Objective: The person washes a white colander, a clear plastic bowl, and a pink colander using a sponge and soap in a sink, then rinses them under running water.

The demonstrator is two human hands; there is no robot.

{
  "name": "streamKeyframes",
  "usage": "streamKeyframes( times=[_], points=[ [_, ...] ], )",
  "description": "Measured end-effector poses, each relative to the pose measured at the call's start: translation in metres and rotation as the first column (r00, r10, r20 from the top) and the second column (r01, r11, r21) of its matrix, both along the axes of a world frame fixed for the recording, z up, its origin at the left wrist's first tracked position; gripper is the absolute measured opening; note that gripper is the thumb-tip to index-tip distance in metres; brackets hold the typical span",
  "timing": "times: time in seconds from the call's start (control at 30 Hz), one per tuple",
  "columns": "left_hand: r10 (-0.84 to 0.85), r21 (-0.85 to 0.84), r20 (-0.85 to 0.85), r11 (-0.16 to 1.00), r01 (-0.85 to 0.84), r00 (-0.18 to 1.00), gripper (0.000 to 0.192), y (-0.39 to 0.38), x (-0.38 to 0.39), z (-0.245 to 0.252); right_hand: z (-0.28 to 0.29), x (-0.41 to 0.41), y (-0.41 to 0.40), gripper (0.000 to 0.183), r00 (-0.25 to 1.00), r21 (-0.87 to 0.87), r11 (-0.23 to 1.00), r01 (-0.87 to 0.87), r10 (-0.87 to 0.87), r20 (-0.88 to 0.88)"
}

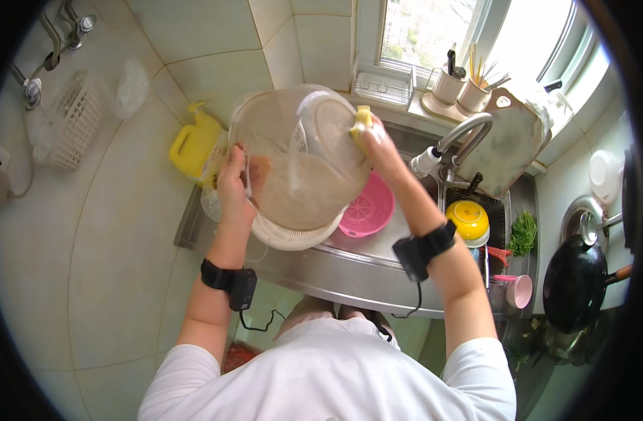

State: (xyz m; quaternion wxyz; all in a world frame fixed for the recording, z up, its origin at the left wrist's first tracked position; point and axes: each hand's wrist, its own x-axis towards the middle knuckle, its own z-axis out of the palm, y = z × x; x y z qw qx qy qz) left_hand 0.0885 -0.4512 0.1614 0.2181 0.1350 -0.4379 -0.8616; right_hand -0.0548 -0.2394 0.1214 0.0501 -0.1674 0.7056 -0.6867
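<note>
A large transparent plastic container [300, 184] is held up in front of me, tilted over the sink counter. My left hand [234, 181] grips its left rim, and the fingers show blurred through the clear wall. In my right hand [383, 152] is a yellow sponge [361, 123] with white foam on it, pressed against the container's upper right edge. Partly hidden beneath the container lies a cream colander [300, 239]. A pink plastic colander [371, 210] sits to its right, under my right forearm.
Left of the container stands a yellow jug [198, 142]. On the right are a curved faucet [466, 131], a cutting board [505, 144], an upturned yellow bowl [467, 219], green herbs [523, 234], a pink cup [519, 291] and a black wok [574, 284]. Utensil holders [447, 87] line the windowsill.
</note>
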Motion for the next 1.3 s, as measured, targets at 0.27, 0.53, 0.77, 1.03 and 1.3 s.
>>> streamKeyframes(
  times=[0.27,0.53,0.77,1.03,1.3],
  points=[
    [-0.045,-0.269,0.036,0.962,0.054,0.998,0.028,-0.001,-0.004,0.002,0.015,0.068,-0.022,0.051,0.989,-0.069,0.998,-0.001,-0.009,-0.147],
    [-0.268,-0.935,0.252,0.18,0.305,0.93,0.014,0.016,0.021,-0.033,-0.047,0.054,0.036,0.043,0.969,0.186,0.96,0.212,-0.181,-0.17],
    [-0.245,-0.88,0.45,-0.281,0.382,0.859,0.016,0.029,0.053,-0.119,-0.181,0.05,0.122,0.043,0.904,0.418,0.894,0.16,-0.303,0.301],
    [-0.04,-0.631,0.749,-0.347,0.694,0.661,0.032,0.026,0.06,-0.133,-0.293,0.038,0.151,0.041,0.745,0.385,0.923,0.006,-0.261,0.614],
    [-0.072,-0.909,0.402,-0.147,0.389,0.913,0.033,0.059,0.051,-0.097,-0.38,0.013,0.127,0.045,0.733,0.53,0.846,-0.062,-0.322,0.6]
  ],
)
